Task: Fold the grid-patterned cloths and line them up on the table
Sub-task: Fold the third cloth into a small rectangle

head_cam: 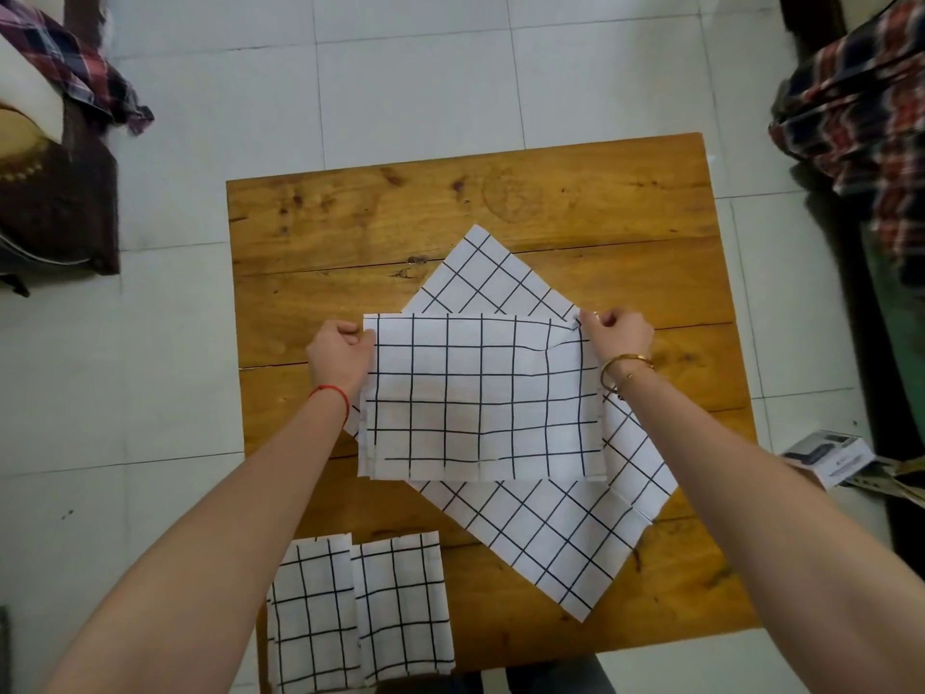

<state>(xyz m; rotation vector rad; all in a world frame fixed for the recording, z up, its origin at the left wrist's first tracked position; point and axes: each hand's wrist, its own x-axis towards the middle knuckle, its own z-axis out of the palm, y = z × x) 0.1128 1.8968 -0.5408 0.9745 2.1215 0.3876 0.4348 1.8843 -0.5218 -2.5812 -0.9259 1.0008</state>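
Two folded cloths (360, 608) lie side by side at the table's (500, 202) near-left edge, starting the row, while left hand (340, 355) and right hand (618, 330) pinch the far corners of a half-folded cloth (480, 398), squaring it over an unfolded cloth (540, 533) mid-table.

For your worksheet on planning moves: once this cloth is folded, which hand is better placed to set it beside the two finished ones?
Probably the left hand: the folded cloths lie at the table's near left corner, on its side. The right hand would have to cross over.
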